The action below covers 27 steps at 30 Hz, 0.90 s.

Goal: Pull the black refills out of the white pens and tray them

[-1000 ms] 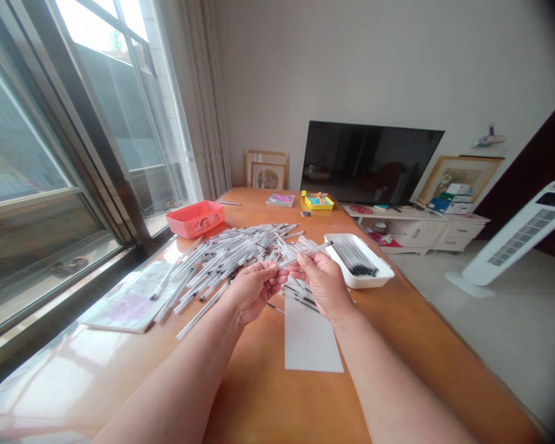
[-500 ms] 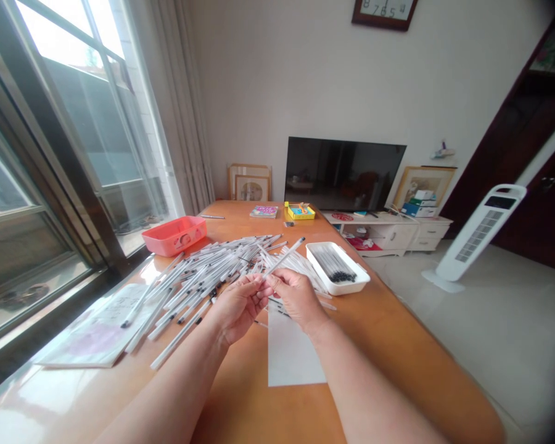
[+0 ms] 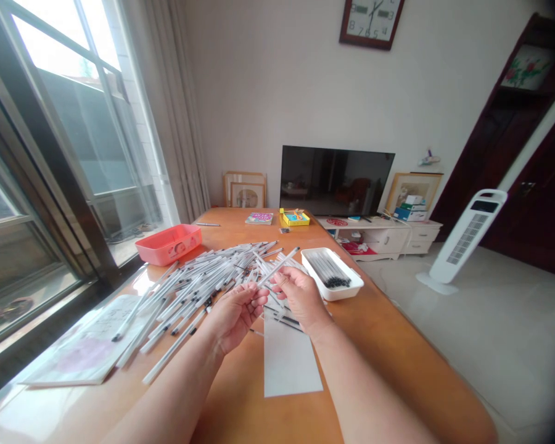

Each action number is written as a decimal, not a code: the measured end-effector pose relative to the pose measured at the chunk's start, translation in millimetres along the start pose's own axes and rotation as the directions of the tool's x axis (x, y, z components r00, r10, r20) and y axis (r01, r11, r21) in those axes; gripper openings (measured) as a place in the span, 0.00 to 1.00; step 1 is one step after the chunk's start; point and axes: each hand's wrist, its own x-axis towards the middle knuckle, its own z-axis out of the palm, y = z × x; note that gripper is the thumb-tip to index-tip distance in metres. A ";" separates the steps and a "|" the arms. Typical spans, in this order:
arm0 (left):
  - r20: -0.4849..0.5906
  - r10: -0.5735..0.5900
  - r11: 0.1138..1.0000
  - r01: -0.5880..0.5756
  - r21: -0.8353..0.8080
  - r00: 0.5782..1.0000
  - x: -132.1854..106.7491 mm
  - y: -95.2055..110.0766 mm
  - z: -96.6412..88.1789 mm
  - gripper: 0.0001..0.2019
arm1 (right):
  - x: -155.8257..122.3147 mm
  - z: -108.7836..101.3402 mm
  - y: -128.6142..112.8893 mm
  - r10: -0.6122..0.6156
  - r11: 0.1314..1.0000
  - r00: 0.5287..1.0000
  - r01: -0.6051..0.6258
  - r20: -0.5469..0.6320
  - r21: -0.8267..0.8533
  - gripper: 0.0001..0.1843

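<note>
My right hand pinches a clear pen barrel that slants up to the right. My left hand is closed at the barrel's lower end, fingertips meeting those of the right hand; what they pinch is too small to make out. Both hands hover over a white paper sheet on the orange wooden table. Behind them lies a big heap of clear pens. A white tray holding thin refills with black tips sits just right of my right hand.
A pink plastic basket stands at the heap's far left. Printed sheets lie near the window side. Books and a yellow box rest at the table's far end. A TV, low cabinet and white tower fan stand beyond.
The camera has tilted up, so a wall clock came into view and the table scene slid down-left. My hands keep the same hold on the barrel, which now points more steeply up.
</note>
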 end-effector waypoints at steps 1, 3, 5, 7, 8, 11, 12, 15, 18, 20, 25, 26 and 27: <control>-0.002 -0.001 1.000 0.001 -0.001 1.000 0.5 -0.2 -0.8 0.05 | 1.0 -1.5 0.1 -0.003 1.000 1.000 0.004 -0.028 0.001 0.24; -0.005 -0.002 1.000 0.002 -0.004 1.000 1.0 0.0 -1.3 0.05 | 2.2 -3.7 -0.5 -0.007 1.000 0.997 0.008 -0.075 0.013 0.27; -0.009 -0.003 1.000 0.003 -0.003 1.000 0.9 0.5 -0.8 0.05 | 2.8 -4.5 -1.8 -0.011 0.999 0.996 0.014 -0.093 0.032 0.29; -0.023 -0.004 1.000 0.004 0.001 1.000 0.7 1.2 0.2 0.05 | 3.1 -4.9 -3.5 -0.019 0.998 0.994 0.025 -0.107 0.051 0.29; -0.031 -0.005 1.000 0.005 0.004 1.000 0.6 1.6 0.6 0.05 | 3.3 -5.2 -4.4 -0.026 0.998 0.992 0.033 -0.120 0.057 0.29; -0.055 0.001 1.000 -0.001 0.016 0.999 1.1 2.4 0.9 0.05 | 4.5 -8.5 -7.1 -0.075 0.995 0.978 0.086 -0.196 0.046 0.27; -0.061 0.009 1.000 -0.007 0.021 0.998 1.5 2.6 0.6 0.05 | 5.0 -10.1 -8.2 -0.097 0.993 0.970 0.109 -0.224 0.040 0.26; -0.069 0.035 0.999 -0.033 0.032 0.997 2.5 3.7 -0.5 0.05 | 6.3 -15.0 -12.2 -0.102 0.989 0.959 0.126 -0.263 0.075 0.23; -0.047 0.054 0.997 -0.052 0.054 0.997 2.4 5.1 -0.7 0.05 | 7.6 -18.7 -17.2 -0.046 0.978 0.968 0.094 -0.249 0.185 0.20; -0.023 0.070 0.995 -0.068 0.078 0.997 1.7 5.9 -0.1 0.07 | 9.4 -23.3 -20.5 -0.038 0.965 0.965 0.103 -0.258 0.241 0.17; -0.053 0.107 0.985 -0.098 0.143 0.993 0.5 7.3 -0.5 0.11 | 23.0 -56.6 -23.8 -0.089 0.951 0.877 0.216 -0.473 0.221 0.13; -0.065 0.115 0.982 -0.103 0.160 0.991 0.7 7.5 -1.4 0.12 | 27.0 -66.5 -23.3 -0.104 0.952 0.838 0.240 -0.536 0.190 0.13; -0.074 0.123 0.979 -0.109 0.175 0.990 1.0 7.6 -2.5 0.12 | 31.0 -76.5 -22.2 -0.116 0.953 0.802 0.255 -0.585 0.160 0.13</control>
